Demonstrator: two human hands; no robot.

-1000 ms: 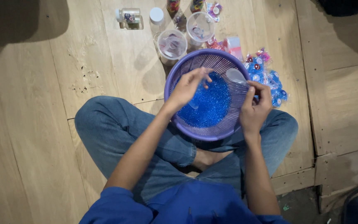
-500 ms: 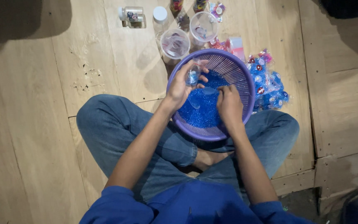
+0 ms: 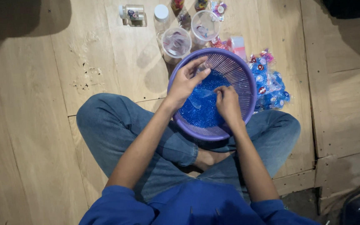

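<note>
Spoon (image 3: 203, 93), clear plastic, light, slippery: right hand (image 3: 228, 103) pinches its handle; left hand (image 3: 184, 83) pinches small clear bottle (image 3: 203, 68) over blue beads (image 3: 207, 109) in purple basket (image 3: 246, 79)

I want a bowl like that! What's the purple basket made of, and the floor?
The purple basket looks like moulded plastic: thin ribbed slits, smooth rounded rim, slight sheen. The floor looks like bare wooden boards, pale and matt, with grain, seams and nail heads showing.
</note>
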